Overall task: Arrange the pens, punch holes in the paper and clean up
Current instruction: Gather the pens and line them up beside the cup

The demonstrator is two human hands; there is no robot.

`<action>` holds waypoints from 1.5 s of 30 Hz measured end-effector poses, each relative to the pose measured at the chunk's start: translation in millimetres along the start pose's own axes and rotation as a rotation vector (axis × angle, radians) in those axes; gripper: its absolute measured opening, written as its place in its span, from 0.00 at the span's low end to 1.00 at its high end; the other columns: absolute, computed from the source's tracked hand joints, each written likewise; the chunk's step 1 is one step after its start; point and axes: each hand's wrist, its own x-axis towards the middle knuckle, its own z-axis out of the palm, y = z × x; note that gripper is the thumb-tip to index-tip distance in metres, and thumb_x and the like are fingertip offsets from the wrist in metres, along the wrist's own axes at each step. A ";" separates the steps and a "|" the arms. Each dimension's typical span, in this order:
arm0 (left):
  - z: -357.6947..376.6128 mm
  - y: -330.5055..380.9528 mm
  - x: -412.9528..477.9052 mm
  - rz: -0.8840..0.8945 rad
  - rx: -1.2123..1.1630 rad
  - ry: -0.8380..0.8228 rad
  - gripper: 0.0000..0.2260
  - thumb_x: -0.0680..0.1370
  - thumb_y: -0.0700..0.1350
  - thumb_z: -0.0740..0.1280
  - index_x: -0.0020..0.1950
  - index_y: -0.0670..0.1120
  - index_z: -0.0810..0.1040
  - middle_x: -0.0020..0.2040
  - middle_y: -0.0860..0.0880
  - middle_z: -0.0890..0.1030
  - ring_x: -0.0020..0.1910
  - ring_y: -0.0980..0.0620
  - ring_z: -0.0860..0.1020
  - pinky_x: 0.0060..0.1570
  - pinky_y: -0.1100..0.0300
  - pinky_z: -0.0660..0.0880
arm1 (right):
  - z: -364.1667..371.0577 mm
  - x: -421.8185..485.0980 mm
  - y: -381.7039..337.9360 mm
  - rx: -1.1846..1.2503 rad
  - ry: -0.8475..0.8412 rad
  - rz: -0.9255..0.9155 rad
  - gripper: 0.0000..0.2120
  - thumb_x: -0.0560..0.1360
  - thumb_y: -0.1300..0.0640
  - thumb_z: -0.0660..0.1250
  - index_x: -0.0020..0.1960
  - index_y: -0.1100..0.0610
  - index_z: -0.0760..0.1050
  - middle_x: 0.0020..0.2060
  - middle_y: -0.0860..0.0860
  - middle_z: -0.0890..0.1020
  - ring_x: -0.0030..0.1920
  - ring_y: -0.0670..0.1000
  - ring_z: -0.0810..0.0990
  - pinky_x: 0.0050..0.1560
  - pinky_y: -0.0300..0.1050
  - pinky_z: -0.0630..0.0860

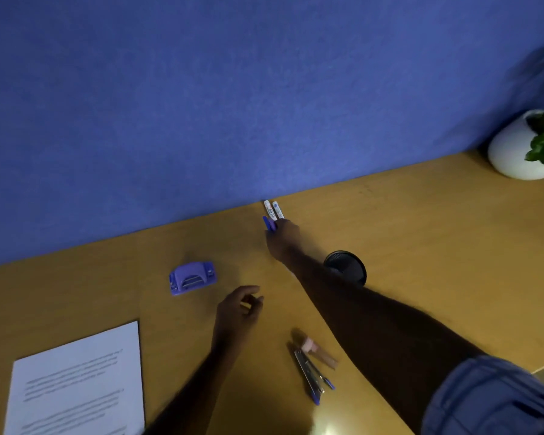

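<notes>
My right hand (283, 238) reaches far across the wooden desk (421, 233) and is closed around a blue pen (269, 223). Two white markers (274, 210) lie just beyond its fingertips, against the blue partition. My left hand (241, 309) hovers over the desk centre, fingers loosely curled and holding nothing. A purple hole punch (193, 277) sits to its left. A printed sheet of paper (79, 381) lies at the bottom left. The black mesh pen cup (346, 266) stands right of my right forearm, partly hidden by it.
A stapler with a blue pen beside it (311, 376) and a tan eraser-like piece (316, 350) lie near the front. A white pot with a green plant (528, 146) stands at the far right corner. The blue partition (233, 89) bounds the desk's back edge.
</notes>
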 end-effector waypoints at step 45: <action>5.7 -14.0 -22.4 -0.008 0.158 -0.082 0.11 0.77 0.46 0.70 0.59 0.49 0.79 0.48 0.53 0.82 0.46 0.59 0.79 0.48 0.59 0.80 | -75.8 -83.3 -14.1 -0.119 0.131 -0.751 0.08 0.76 0.62 0.68 0.54 0.60 0.80 0.48 0.55 0.82 0.44 0.50 0.79 0.45 0.41 0.73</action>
